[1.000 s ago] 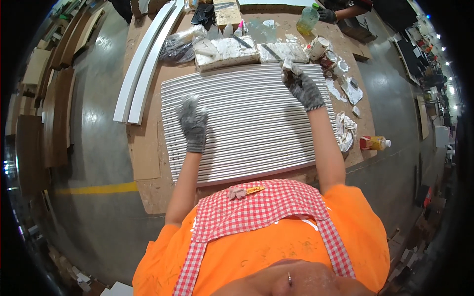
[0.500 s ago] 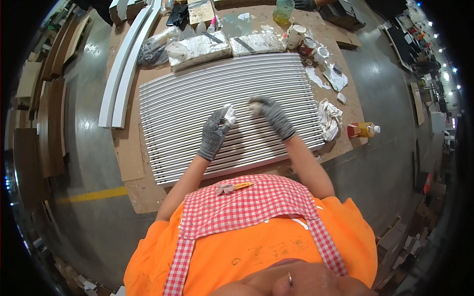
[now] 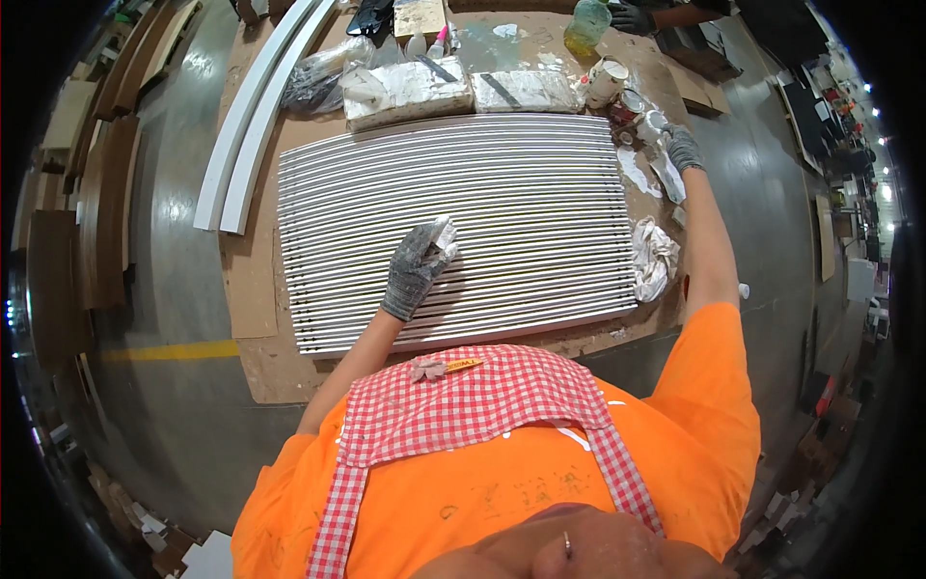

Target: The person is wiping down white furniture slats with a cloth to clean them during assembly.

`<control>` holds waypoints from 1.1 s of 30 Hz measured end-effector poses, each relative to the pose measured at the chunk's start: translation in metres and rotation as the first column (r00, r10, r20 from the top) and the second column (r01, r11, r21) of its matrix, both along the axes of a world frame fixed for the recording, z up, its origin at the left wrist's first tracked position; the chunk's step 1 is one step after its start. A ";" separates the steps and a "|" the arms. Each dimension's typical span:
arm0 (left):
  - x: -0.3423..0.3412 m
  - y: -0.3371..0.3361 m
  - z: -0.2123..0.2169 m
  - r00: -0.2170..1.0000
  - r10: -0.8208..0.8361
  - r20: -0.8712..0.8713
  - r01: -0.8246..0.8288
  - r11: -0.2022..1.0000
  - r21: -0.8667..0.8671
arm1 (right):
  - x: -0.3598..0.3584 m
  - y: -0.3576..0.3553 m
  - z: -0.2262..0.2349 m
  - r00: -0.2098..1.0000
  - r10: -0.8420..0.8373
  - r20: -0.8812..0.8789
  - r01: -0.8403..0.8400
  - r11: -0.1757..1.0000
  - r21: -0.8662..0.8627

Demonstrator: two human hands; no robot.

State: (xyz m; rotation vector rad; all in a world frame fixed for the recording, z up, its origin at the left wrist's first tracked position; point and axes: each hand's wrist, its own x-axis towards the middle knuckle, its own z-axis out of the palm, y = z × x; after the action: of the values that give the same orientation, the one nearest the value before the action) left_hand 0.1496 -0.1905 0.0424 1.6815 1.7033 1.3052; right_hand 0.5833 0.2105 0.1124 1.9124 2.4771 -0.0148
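In a grey, white-smeared glove, my left hand (image 3: 415,265) is closed round a small white wad (image 3: 445,237); whether it is rag or filler I cannot make out. It is over the middle of a wide set of narrow white slats (image 3: 386,203), lying side by side with dark gaps between them. My right hand (image 3: 684,150), also gloved, reaches out to the far right beside an open white-smeared can (image 3: 653,125). Under that hand lies a white-stained sheet (image 3: 667,176). Its fingertips are hidden, so I cannot see whether they hold anything.
Two white-caked blocks (image 3: 410,95) (image 3: 529,92) line the slats' far edge. A crumpled white rag (image 3: 655,259) lies right of them, and more cans (image 3: 606,82) stand behind. Long white strips (image 3: 253,135) and clear plastic (image 3: 323,75) are at left. Another person's gloved hand (image 3: 633,17) shows at the far edge.
My right hand has swung from above the middle of the slats to the cans at the far right. My left hand keeps the white wad in nearly the same place.
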 end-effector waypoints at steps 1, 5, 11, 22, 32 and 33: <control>-0.001 -0.001 -0.003 1.000 -0.009 0.020 0.009 1.000 0.002 | -0.005 0.004 0.000 0.999 -0.020 0.046 0.020 1.000 -0.015; 0.005 0.004 0.010 0.999 -0.039 0.017 0.039 0.999 -0.035 | 0.024 0.028 -0.014 0.985 0.043 0.168 -0.040 0.999 -0.025; 0.005 0.005 0.013 0.998 -0.056 0.005 0.056 0.998 -0.036 | 0.030 0.031 -0.004 0.991 -0.021 0.135 0.018 1.000 0.026; 0.005 0.005 0.019 0.997 -0.045 0.067 0.047 0.998 -0.030 | 0.005 0.010 0.028 0.983 -0.179 -0.041 0.181 0.983 0.035; 0.004 0.004 0.024 1.000 -0.032 0.000 0.032 0.999 -0.008 | 0.031 -0.031 0.017 1.000 0.004 -0.021 0.000 0.985 0.173; 0.004 0.004 0.025 1.000 -0.024 0.000 0.024 1.000 -0.012 | 0.031 -0.036 0.019 1.000 -0.006 -0.015 0.009 0.987 0.160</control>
State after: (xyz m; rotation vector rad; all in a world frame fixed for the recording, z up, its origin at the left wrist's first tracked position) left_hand 0.1534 -0.1867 0.0669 1.6900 1.6829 1.2811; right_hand 0.6143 0.1749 0.1309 1.9865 2.5527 0.1766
